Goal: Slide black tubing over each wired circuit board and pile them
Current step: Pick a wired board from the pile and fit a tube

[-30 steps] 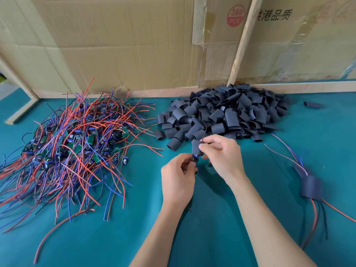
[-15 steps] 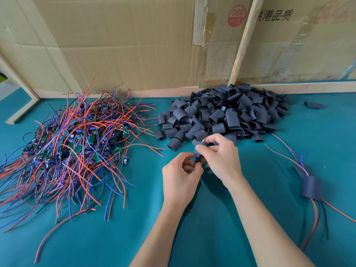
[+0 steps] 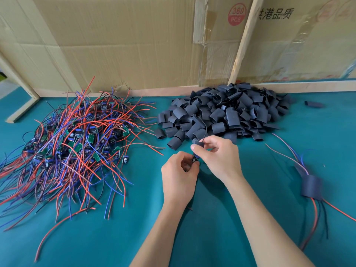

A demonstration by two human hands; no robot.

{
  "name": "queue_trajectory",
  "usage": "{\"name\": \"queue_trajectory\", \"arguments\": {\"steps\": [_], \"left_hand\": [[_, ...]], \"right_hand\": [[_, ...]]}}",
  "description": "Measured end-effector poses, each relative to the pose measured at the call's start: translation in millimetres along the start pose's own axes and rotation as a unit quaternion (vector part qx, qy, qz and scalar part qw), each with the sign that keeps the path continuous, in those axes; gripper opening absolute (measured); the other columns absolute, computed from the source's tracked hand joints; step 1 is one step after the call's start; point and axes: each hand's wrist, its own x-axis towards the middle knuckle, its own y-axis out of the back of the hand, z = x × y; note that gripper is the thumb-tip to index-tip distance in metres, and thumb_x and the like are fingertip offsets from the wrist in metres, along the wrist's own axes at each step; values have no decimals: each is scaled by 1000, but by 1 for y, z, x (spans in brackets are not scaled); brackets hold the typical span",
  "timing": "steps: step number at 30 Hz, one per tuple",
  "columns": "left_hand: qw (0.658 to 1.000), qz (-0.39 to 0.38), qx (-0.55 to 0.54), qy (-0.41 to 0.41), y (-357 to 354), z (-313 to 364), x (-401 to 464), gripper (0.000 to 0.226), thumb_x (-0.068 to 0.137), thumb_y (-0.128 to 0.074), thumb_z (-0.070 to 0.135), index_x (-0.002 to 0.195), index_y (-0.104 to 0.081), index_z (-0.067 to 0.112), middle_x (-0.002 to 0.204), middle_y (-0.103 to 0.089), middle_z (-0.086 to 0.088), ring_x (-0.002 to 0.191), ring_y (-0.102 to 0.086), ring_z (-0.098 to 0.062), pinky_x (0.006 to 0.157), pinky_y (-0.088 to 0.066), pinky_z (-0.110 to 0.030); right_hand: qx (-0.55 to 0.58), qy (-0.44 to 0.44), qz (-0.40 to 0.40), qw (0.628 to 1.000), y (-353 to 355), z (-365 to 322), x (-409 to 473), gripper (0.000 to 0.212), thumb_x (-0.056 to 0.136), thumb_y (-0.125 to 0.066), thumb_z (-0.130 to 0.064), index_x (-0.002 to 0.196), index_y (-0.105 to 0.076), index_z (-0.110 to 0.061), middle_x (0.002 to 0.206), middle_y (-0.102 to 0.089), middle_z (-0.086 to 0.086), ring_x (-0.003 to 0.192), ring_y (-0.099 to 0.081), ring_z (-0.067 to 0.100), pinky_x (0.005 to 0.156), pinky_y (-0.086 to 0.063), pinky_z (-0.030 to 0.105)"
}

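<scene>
Both hands worked close together over the middle of the green bench [image 3: 221, 237], just in front of the tube pile [image 3: 227, 112]. The right hand [image 3: 219, 157] pinched one black tube [image 3: 199, 144] between thumb and forefinger, its other fingers curled loosely behind. A thin black wire [image 3: 204, 130] rose out of the top of that tube and arched back over the near edge of the pile. The left hand [image 3: 179, 176] sat just below and to the left, fingers curled inward and pinching a small dark board [image 3: 195, 158] at the fingertips; most of the board was hidden by the fingers, so how far it sat inside the tube could not be told. The tube was directly above the board, the two hands nearly touching.

To the left lay a wide tangle [image 3: 75, 143] of red, blue and black wires with small green and blue boards scattered through it, well apart from the hands. On the right, a finished piece [image 3: 311, 186] rested on the bench: a dark tube with pink and blue wires running out of its far end and red and black ones out of its near end. One stray tube [image 3: 314, 104] lay alone beyond the pile, near the back right. Cardboard [image 3: 125, 45] stood along the back edge of the bench, with a wooden slat [image 3: 244, 41] leaning against it, and a red round "360 PCS" mark [image 3: 237, 14] showed near the top.
</scene>
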Motion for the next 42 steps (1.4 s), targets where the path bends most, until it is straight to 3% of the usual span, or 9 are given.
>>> {"name": "queue_trajectory", "arguments": {"steps": [3, 8, 13, 19, 24, 27, 34, 38, 42], "left_hand": [[1000, 2, 12, -4, -1, -2, 0, 11, 85, -78, 17, 83, -70, 24, 83, -70, 11, 77, -60, -7, 69, -45, -14], [1000, 12, 10, 2, -1, -2, 0, 14, 84, -77, 15, 82, -69, 26, 84, -69, 10, 78, -59, -7, 69, -44, -12], [1000, 13, 9, 1, -1, -1, 1, 17, 86, -77, 14, 84, -67, 27, 86, -70, 11, 80, -60, -5, 68, -41, -7], [999, 26, -21, 21, 0, 0, -1, 20, 89, -76, 11, 96, -65, 27, 85, -69, 15, 75, -62, -5, 65, -43, -6], [999, 34, -35, 0, 2, 0, -1, 18, 90, -70, 6, 92, -70, 23, 82, -71, 13, 78, -62, -5, 67, -42, -7], [998, 39, -55, -3, 3, 1, -3, 18, 91, -70, 9, 88, -69, 27, 76, -69, 15, 72, -61, -4, 65, -43, -8], [989, 51, -127, 52, 8, 2, 0, 23, 93, -65, 40, 81, -60, 21, 75, -73, 2, 71, -69, -21, 74, -59, -46], [988, 37, -139, 60, 9, 3, 2, 41, 84, -56, 57, 73, -59, 17, 70, -72, -1, 72, -69, -24, 73, -59, -49], [994, 7, -107, 37, 6, 5, 0, 51, 85, -52, 65, 71, -58, 17, 69, -69, -3, 71, -68, -28, 71, -57, -48]], "right_hand": [[-25, -2, 21, 999, -5, -2, -2, 19, 78, -81, -42, 77, -74, -24, 66, -73, -11, 65, -66, 5, 57, -49, 18], [57, -43, -1, 997, 0, -2, 1, 11, 84, -77, -28, 80, -75, -17, 67, -75, -3, 69, -75, 18, 72, -64, 46], [85, -32, -38, 995, 0, -6, -2, 3, 86, -77, -23, 84, -75, -24, 69, -77, -6, 65, -75, 11, 57, -60, 29], [15, -7, -64, 998, -2, -7, -4, 9, 87, -74, -27, 82, -74, -20, 66, -75, -3, 70, -73, 21, 68, -63, 45], [82, -43, -99, 991, 0, -6, -3, 6, 86, -78, -22, 89, -78, -18, 70, -77, -1, 60, -70, 11, 55, -55, 25], [155, -72, -132, 976, 1, -9, -2, 12, 88, -79, -24, 90, -76, -13, 80, -78, 5, 72, -74, 22, 66, -62, 32], [302, -80, -93, 945, -14, -26, -18, 18, 91, -79, -19, 103, -72, -8, 86, -72, 12, 79, -72, 22, 64, -61, 37], [320, -76, -108, 938, -12, -30, -26, 14, 92, -77, -12, 104, -70, -11, 87, -76, 8, 84, -72, 25, 67, -57, 42], [367, -95, -94, 921, -3, -37, -28, 11, 92, -73, -7, 102, -68, -7, 91, -77, 11, 83, -74, 23, 70, -62, 32]]}}
